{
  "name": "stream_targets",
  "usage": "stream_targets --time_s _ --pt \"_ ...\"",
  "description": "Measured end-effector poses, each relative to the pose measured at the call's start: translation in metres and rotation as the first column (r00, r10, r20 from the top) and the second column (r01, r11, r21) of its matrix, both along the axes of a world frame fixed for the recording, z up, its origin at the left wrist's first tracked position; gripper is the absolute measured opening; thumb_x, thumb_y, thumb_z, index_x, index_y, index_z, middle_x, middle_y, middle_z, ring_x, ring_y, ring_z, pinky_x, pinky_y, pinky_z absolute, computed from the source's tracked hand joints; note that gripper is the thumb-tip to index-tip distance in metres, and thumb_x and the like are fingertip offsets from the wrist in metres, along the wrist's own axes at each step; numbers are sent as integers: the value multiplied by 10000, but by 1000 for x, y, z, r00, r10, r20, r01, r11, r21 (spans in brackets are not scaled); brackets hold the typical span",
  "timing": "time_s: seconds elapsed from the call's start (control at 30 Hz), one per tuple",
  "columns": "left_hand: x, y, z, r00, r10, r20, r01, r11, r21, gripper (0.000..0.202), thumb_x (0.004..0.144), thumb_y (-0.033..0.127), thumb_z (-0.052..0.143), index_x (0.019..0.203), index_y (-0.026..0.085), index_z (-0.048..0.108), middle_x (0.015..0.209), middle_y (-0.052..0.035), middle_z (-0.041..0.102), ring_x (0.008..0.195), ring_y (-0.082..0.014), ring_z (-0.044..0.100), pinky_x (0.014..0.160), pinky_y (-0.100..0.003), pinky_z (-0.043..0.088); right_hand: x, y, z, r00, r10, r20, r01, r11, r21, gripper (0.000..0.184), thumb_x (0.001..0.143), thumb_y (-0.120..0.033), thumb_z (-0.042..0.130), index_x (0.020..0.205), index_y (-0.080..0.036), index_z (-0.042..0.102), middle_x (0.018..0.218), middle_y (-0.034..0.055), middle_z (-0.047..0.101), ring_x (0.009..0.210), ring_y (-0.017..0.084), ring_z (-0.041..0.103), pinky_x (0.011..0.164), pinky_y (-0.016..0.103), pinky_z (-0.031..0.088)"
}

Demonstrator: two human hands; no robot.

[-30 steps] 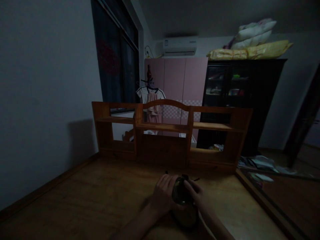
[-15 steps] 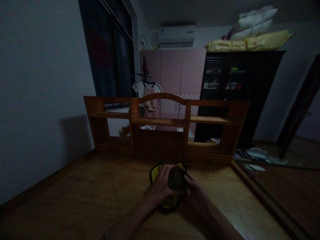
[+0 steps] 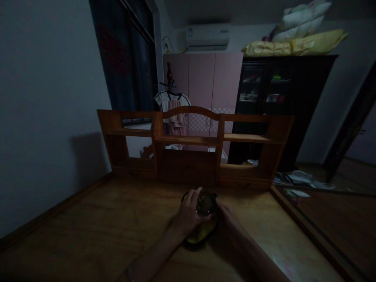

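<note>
Low over the wooden desk, my left hand [image 3: 188, 211] is wrapped round a dark, see-through glass [image 3: 206, 204] with a shiny round rim. A yellow cloth with dark edging [image 3: 200, 233] lies around and beneath the glass, bunched between my hands. My right hand [image 3: 226, 215] is closed at the right side of the glass, its fingers pinching the dark edge of the cloth. The dim light and my fingers hide part of the glass. Whether its base touches the desk, I cannot tell.
Across the back of the desk [image 3: 123, 211] stands a low wooden shelf unit [image 3: 188, 140]. A raised wooden edge [image 3: 305, 223] runs along the right side, and a wall [image 3: 53, 117] borders the left. Farther back are a pink wardrobe [image 3: 201, 78] and a dark cabinet [image 3: 305, 98].
The cloth has been gathered closer round the glass, so less yellow shows at the top. The glass has tilted slightly within my left hand. My view has dipped a little.
</note>
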State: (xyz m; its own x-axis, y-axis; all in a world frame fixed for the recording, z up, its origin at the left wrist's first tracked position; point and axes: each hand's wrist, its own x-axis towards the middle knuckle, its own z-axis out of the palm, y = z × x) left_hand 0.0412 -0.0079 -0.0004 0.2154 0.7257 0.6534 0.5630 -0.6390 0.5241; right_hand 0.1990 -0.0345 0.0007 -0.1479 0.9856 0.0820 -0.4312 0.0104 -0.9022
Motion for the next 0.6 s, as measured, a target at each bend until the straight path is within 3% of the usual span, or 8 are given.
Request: stream_targets --time_s 0.07,0.17,0.27,0.33,0.4,0.47,0.57,0.6 --pt "-2 4 0 997 45 63 -43 999 -29 856 635 500 751 1359 260 362 1244 -92 506 1132 -278 534 954 -434 458 7 4 2 999 -15 -48 12 998 -69 499 809 -540 616 1048 -105 672 1059 132 701 1032 304 634 931 422 473" --pt "-7 13 -1 977 129 172 -116 990 -84 760 661 494 733 1305 251 412 1242 -84 524 1119 -261 550 937 -412 466 23 6 20 986 8 -166 -30 990 -134 578 805 -635 543 1092 -145 653 1112 120 682 1048 299 631 938 427 476" --pt "-12 21 -1 959 161 235 -138 984 -114 694 679 482 722 1263 235 439 1211 -86 547 1104 -260 556 929 -423 464 46 -4 43 984 -87 -158 71 992 -106 664 783 -732 460 1102 -181 646 1106 106 685 1084 310 611 922 433 488" --pt "-14 23 -1 957 149 248 -128 987 -100 696 679 478 724 1263 235 433 1213 -84 546 1111 -258 550 937 -426 457 64 -19 51 986 -137 -97 133 990 -44 638 779 -674 534 1166 -172 613 1168 113 655 1124 318 583 945 435 472" --pt "-15 22 -1 957 137 257 -118 989 -89 701 681 475 723 1269 236 424 1221 -81 542 1117 -251 546 939 -416 457 84 -38 50 969 -228 96 231 973 -23 571 732 -508 689 1177 -162 602 1177 115 651 1098 329 598 950 441 467" --pt "-13 19 -1 964 117 239 -96 991 -99 713 679 470 724 1279 237 417 1225 -80 537 1120 -247 543 938 -407 459 105 -61 42 870 -354 343 373 928 13 535 705 -451 711 1152 -170 621 1140 115 670 1061 355 614 928 472 475" --pt "-5 15 -1 987 31 158 -15 995 -98 775 640 455 754 1300 243 407 1252 -87 510 1149 -261 520 965 -417 440 135 -100 28 543 -542 641 548 808 218 353 619 -436 715 894 -216 731 1057 111 707 1090 389 585 960 462 456" --pt "0 15 -2 992 -15 122 27 995 -100 802 625 456 763 1309 247 400 1260 -90 499 1143 -263 522 963 -418 441 142 -115 25 496 -564 660 579 781 232 294 605 -425 717 829 -236 740 1017 112 718 1083 403 585 956 473 454"
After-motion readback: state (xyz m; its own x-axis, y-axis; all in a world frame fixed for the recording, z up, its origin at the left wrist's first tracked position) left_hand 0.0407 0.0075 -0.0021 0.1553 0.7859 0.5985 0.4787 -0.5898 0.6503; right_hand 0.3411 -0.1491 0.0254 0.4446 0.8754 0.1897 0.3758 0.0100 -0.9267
